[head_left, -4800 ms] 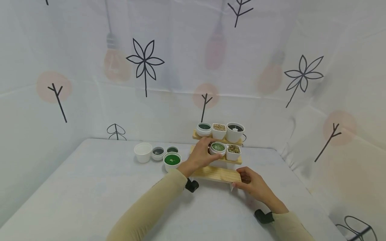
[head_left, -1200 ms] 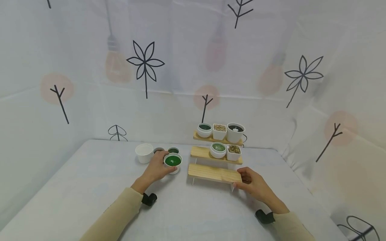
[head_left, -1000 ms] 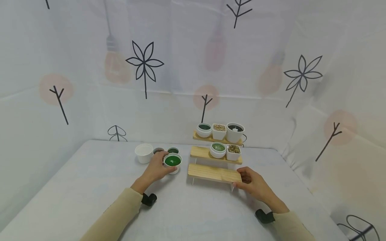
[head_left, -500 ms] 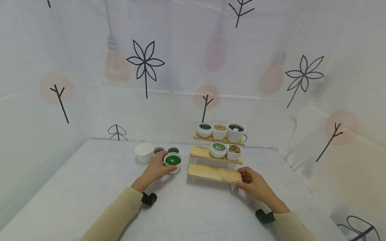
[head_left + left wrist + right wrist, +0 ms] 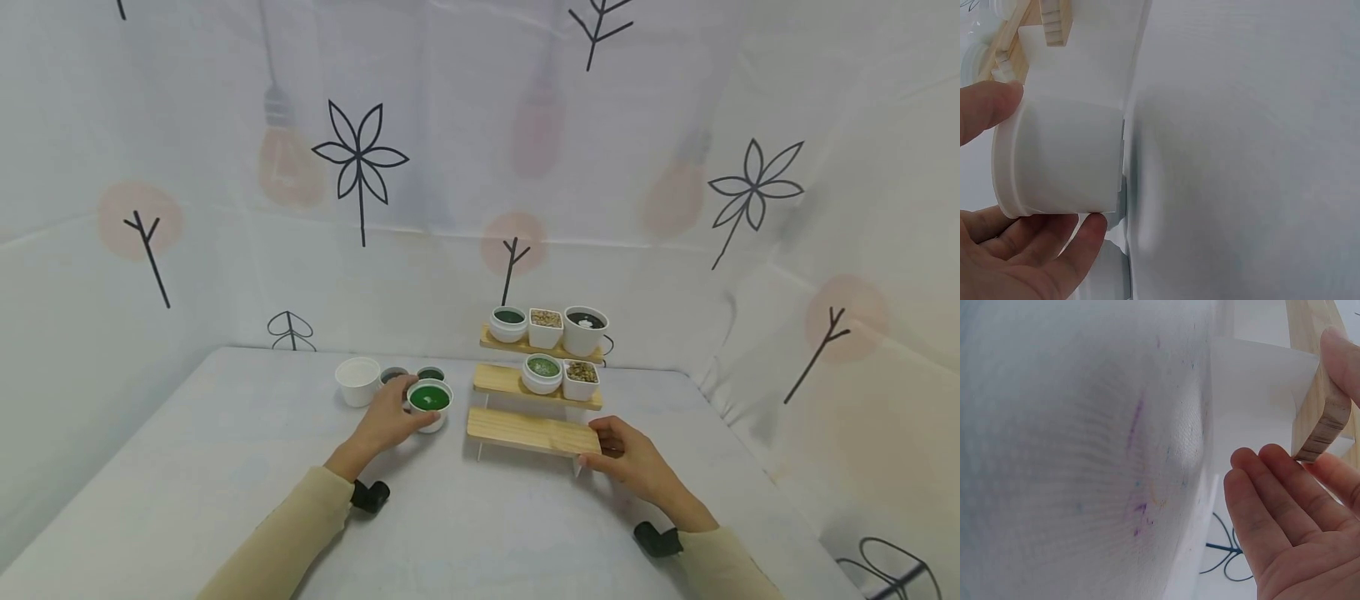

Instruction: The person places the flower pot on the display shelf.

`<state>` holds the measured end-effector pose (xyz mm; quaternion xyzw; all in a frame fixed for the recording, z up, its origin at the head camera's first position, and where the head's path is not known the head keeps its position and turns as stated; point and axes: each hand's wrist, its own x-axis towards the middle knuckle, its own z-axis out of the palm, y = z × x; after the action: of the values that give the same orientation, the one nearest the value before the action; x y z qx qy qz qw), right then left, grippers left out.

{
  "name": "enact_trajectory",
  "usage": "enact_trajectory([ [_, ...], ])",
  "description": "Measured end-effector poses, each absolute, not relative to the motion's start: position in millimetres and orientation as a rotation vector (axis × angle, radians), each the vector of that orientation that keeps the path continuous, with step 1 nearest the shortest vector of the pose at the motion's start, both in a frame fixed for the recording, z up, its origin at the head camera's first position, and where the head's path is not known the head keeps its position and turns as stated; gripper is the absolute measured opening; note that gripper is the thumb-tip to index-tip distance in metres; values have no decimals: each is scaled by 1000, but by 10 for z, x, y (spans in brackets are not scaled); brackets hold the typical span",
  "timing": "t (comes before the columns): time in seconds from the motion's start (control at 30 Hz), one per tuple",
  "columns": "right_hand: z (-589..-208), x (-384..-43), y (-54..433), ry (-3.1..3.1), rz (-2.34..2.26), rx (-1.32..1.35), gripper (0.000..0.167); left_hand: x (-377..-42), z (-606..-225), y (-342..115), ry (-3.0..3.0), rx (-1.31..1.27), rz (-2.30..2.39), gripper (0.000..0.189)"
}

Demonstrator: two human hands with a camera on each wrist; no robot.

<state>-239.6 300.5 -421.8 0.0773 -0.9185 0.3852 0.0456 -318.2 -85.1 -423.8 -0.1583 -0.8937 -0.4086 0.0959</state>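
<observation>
My left hand (image 5: pixel 384 423) grips a round white pot (image 5: pixel 432 421) with a bright green filling, thumb on the near side and fingers behind. In the left wrist view this pot (image 5: pixel 1066 159) has its base close over the white cloth. Farther right stands a three-tier stand with wooden shelves. The lowest shelf (image 5: pixel 525 427) bears nothing, and my right hand (image 5: pixel 637 467) holds its right end. The right wrist view shows the thumb on top of the board (image 5: pixel 1316 428) and a finger at its underside. A round pot (image 5: pixel 542 375) and a square pot (image 5: pixel 581 380) sit on the middle shelf.
Behind my left hand stand a larger white pot (image 5: pixel 357 382) and two small dark-filled pots, one (image 5: pixel 393 374) partly hidden by the fingers. The top shelf (image 5: pixel 491 337) carries three pots. A patterned white cloth (image 5: pixel 420 275) hangs behind the table.
Several seconds ago my left hand was at the round pot on the middle shelf; it has since moved left to the green-filled pot. Over the last second both hands have kept still.
</observation>
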Motion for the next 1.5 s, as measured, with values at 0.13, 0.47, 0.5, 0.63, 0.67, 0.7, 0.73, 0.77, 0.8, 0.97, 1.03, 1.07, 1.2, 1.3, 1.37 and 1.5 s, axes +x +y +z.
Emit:
enact_trajectory([
  [0.13,-4221,-2397,3007,-2806,1171,235,63,-3163,-4207,-846,-2629,-482,-1219,76],
  [0.47,-4210,-2390,3001,-2818,1171,225,64,-3147,-4152,-817,-2579,-525,-1240,75],
  [0.5,-4210,-2390,3000,-2818,1172,226,63,-3142,-4139,-814,-2575,-527,-1247,75],
  [0.63,-4217,-2391,3004,-2812,1174,231,63,-3121,-4081,-800,-2533,-555,-1276,73],
  [0.67,-4218,-2392,3005,-2812,1174,232,63,-3115,-4062,-795,-2517,-563,-1279,73],
  [0.7,-4220,-2393,3006,-2811,1174,233,63,-3107,-4041,-789,-2499,-571,-1285,73],
  [0.73,-4220,-2395,3007,-2810,1171,234,63,-3101,-4020,-782,-2482,-580,-1288,73],
  [0.77,-4221,-2396,3009,-2809,1167,236,64,-3095,-3999,-773,-2466,-589,-1285,73],
  [0.8,-4223,-2398,3010,-2806,1165,242,64,-3086,-3975,-763,-2448,-597,-1289,73],
  [0.97,-4235,-2402,3025,-2792,1154,279,64,-3039,-3864,-678,-2395,-624,-1273,72],
  [1.03,-4239,-2405,3030,-2791,1150,286,64,-3029,-3830,-629,-2366,-641,-1280,72],
  [1.07,-4239,-2408,3032,-2792,1146,286,64,-3027,-3815,-603,-2349,-652,-1288,72],
  [1.2,-4236,-2412,3032,-2789,1146,285,64,-3033,-3751,-490,-2304,-694,-1315,71],
  [1.3,-4237,-2413,3033,-2787,1145,287,64,-3043,-3684,-404,-2293,-716,-1306,71],
  [1.37,-4239,-2412,3035,-2790,1146,284,64,-3053,-3638,-349,-2287,-727,-1306,70],
  [1.5,-4244,-2412,3043,-2796,1144,280,64,-3081,-3561,-242,-2261,-762,-1343,69],
])
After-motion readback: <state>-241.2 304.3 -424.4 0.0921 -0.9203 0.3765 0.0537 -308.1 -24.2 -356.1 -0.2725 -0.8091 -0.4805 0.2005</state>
